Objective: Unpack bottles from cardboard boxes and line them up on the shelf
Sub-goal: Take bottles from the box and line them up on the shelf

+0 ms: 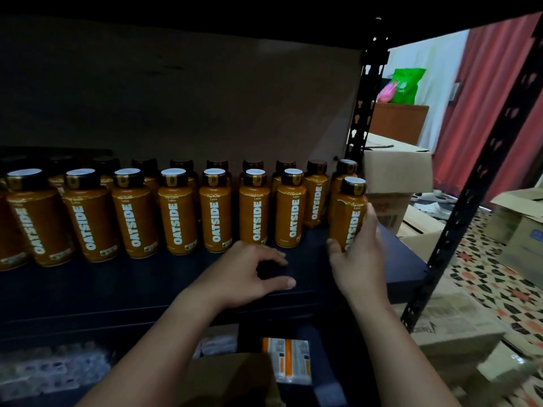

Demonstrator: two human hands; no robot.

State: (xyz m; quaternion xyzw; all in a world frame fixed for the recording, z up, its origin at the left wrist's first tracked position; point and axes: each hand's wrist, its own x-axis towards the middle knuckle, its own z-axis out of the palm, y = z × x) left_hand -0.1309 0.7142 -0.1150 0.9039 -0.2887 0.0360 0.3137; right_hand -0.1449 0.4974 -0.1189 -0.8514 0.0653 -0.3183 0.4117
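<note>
Several orange OATSIDE bottles [176, 215] with black caps stand in two rows along the dark shelf [147, 289]. My right hand [357, 259] grips one more orange bottle [348, 214] by its lower body, upright at the right end of the front row, its base at or just above the shelf. My left hand [249, 271] hovers empty over the shelf in front of the row, with thumb and fingers spread in a loose curve. An open cardboard box [235, 377] sits below me at the frame's bottom; its contents are hidden.
A black perforated shelf post [467, 207] slants down at the right, another [363, 113] stands at the back. Cardboard boxes [396, 174] are stacked right of the shelf on a patterned tile floor [499, 283]. A lower shelf holds wrapped packs [53, 371].
</note>
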